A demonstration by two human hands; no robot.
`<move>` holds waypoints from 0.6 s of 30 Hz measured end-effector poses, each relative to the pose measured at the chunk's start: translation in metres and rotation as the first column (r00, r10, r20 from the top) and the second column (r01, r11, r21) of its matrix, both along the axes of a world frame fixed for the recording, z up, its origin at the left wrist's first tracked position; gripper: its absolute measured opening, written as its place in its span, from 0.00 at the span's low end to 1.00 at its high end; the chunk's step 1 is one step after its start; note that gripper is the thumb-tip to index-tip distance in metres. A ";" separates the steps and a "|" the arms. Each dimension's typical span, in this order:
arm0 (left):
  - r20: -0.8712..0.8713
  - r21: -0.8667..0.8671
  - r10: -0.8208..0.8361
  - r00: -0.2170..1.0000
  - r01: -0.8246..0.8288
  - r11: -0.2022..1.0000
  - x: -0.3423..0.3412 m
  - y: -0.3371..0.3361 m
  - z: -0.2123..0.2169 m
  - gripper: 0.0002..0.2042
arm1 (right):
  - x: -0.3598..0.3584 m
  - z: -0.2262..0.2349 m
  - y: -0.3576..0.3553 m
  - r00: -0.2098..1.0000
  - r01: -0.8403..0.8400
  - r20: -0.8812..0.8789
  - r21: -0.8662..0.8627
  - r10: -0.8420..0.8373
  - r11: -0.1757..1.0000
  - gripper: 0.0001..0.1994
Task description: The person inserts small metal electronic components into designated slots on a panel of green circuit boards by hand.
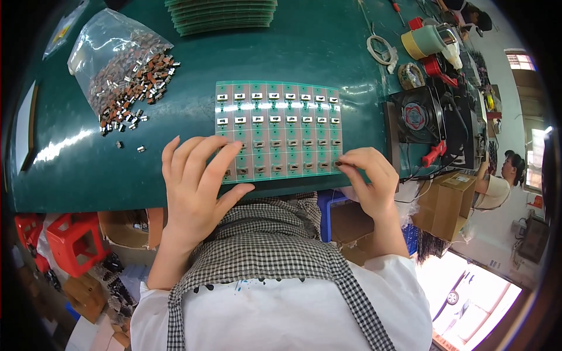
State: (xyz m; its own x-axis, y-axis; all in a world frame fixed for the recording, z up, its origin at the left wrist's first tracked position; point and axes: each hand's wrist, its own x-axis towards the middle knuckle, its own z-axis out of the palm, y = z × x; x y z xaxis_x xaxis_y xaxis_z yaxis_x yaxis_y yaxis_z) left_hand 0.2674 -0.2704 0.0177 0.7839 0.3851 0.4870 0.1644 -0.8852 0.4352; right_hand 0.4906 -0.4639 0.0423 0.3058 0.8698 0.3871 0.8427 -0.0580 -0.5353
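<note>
A green panel of small circuit boards (280,111) lies on the dark green bench, with several small switch parts seated in rows on it. My left hand (196,181) rests flat with spread fingers on the panel's near left corner. My right hand (367,175) is at the panel's near right corner, thumb and fingertips pinched together at the last board; what is between them is too small to tell. A clear plastic bag (114,50) at the far left spills several loose switch parts (137,93) onto the bench.
A stack of green panels (222,13) lies at the far edge. A small black fan (414,114), tape rolls (424,40), a coiled cord (381,50) and tools crowd the right side. Red stools (70,237) and cardboard boxes (446,202) stand below. Another person (497,181) sits at right.
</note>
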 end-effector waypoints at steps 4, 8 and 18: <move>-0.051 -0.073 0.057 0.997 -0.061 0.996 -0.002 -0.001 0.000 0.39 | 0.000 0.004 0.001 0.999 -0.042 0.012 -0.026 0.043 0.999 0.12; -0.126 -0.126 0.072 0.989 -0.088 0.988 0.002 0.002 -0.007 0.42 | 0.006 -0.001 0.005 0.997 -0.072 0.004 -0.068 0.072 0.995 0.13; -0.142 -0.172 0.048 0.989 -0.072 0.982 0.001 0.001 0.001 0.46 | 0.004 0.015 0.005 0.991 -0.092 0.089 -0.123 0.104 0.988 0.16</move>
State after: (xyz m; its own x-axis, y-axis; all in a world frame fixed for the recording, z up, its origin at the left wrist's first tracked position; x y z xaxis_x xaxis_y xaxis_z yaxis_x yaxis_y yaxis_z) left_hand 0.2688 -0.2689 0.0189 0.8110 0.5036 0.2977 0.2835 -0.7834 0.5531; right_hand 0.4941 -0.4594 0.0568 0.1836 0.9351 0.3030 0.8940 -0.0307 -0.4469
